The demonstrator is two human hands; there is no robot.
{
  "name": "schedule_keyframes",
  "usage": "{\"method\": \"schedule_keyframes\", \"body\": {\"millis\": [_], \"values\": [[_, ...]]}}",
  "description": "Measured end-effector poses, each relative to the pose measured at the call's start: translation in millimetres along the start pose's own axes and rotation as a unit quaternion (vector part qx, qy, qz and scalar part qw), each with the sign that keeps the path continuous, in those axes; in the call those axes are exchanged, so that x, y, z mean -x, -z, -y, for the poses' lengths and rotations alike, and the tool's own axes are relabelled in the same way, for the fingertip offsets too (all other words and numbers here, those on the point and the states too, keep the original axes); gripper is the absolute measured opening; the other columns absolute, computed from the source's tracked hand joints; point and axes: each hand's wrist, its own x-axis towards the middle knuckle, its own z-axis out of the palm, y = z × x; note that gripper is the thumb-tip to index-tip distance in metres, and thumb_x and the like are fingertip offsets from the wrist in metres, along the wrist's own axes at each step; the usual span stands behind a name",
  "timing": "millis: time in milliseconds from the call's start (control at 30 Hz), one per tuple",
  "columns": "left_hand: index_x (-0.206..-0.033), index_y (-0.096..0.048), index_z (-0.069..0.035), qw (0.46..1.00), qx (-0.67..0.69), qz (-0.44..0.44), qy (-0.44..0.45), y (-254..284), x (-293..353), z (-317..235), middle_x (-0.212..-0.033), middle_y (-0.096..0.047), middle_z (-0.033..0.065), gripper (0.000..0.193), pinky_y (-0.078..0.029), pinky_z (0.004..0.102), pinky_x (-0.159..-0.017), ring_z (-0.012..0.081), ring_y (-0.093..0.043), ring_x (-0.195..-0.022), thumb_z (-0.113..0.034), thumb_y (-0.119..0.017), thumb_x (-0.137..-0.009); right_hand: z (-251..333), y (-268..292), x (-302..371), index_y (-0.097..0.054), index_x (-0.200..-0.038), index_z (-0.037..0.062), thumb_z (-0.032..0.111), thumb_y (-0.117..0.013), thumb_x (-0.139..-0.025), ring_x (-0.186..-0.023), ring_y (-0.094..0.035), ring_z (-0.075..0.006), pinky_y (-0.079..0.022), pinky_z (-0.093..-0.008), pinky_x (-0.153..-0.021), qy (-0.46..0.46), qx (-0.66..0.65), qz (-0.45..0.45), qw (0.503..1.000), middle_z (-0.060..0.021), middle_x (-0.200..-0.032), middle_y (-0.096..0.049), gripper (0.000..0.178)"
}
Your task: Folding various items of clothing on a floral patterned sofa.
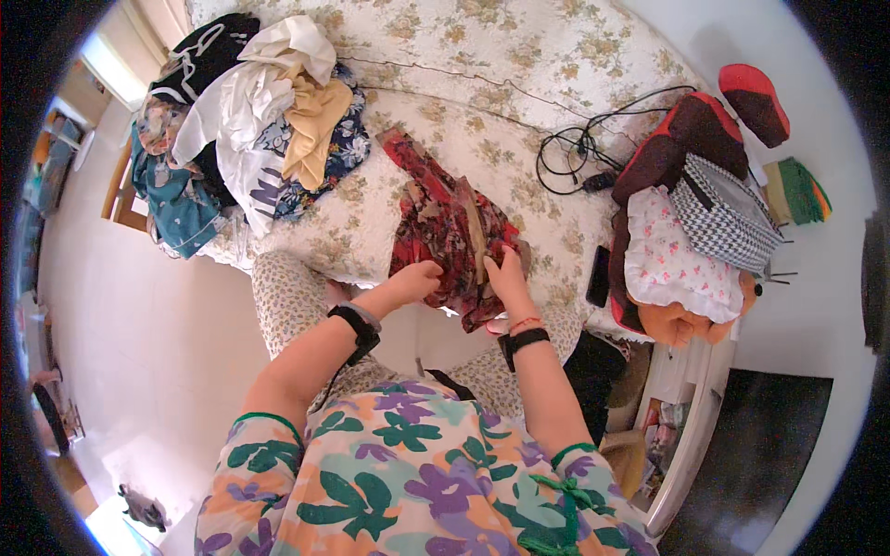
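Observation:
A dark red patterned garment (436,222) with tan edging lies partly bunched on the floral sofa cover (375,222). One sleeve-like end stretches toward the back left, and the near edge hangs over the seat's front. My left hand (417,282) is closed, its fingers pinching the cloth on the garment's left side. On the other side, my right hand (506,280) grips the fabric beside the tan strip, thumb on top. Both wrists have black bands on them. The exact cut of the garment is hidden by its folds.
A heap of clothes (246,116) lies at the sofa's left end. To the right are a coiled black cable (565,153), a phone (599,276), a frilled white cushion (663,246) and a houndstooth bag (728,218). An open drawer (669,408) stands below right.

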Motion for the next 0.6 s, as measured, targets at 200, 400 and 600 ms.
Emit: {"method": "schedule_keyframes", "body": {"millis": [200, 400, 600], "values": [[-0.116, -0.052, 0.002, 0.996, -0.049, -0.054, -0.040, 21.7, -13.0, -0.6, -0.111, -0.058, 0.0206, 0.039, -0.043, 0.0372, -0.090, 0.0328, -0.055, -0.106, -0.015, -0.054, -0.081, 25.6, 1.7, 1.9, -0.054, -0.109, 0.0002, 0.030, -0.049, -0.090, -0.101, -0.053, -0.0356, -0.045, -0.0439, -0.084, 0.011, 0.090, 0.062, 0.994, -0.0200, -0.111, -0.053, 0.035], [-0.125, -0.043, 0.000, 0.979, -0.082, -0.159, -0.100, 16.0, -69.8, -4.1, -0.119, -0.050, 0.0265, 0.048, -0.040, 0.0388, -0.095, 0.0373, -0.050, -0.111, -0.010, -0.056, -0.079, 14.0, 30.0, 29.7, -0.056, -0.108, -0.0032, 0.027, -0.046, -0.094, -0.101, -0.055, -0.0310, -0.044, -0.0399, -0.084, 0.029, -0.058, -0.117, 0.991, -0.0172, -0.110, -0.056, 0.035], [-0.111, -0.054, -0.002, 0.979, -0.131, -0.130, -0.082, -9.4, -85.2, -6.0, -0.108, -0.056, 0.0200, 0.036, -0.044, 0.0391, -0.088, 0.0371, -0.053, -0.102, -0.014, -0.062, -0.079, -12.3, 68.0, 48.5, -0.056, -0.107, -0.0061, 0.024, -0.048, -0.095, -0.093, -0.054, -0.0138, -0.042, -0.0283, -0.083, -0.082, -0.378, -0.194, 0.901, -0.0072, -0.103, -0.059, 0.034]]}}
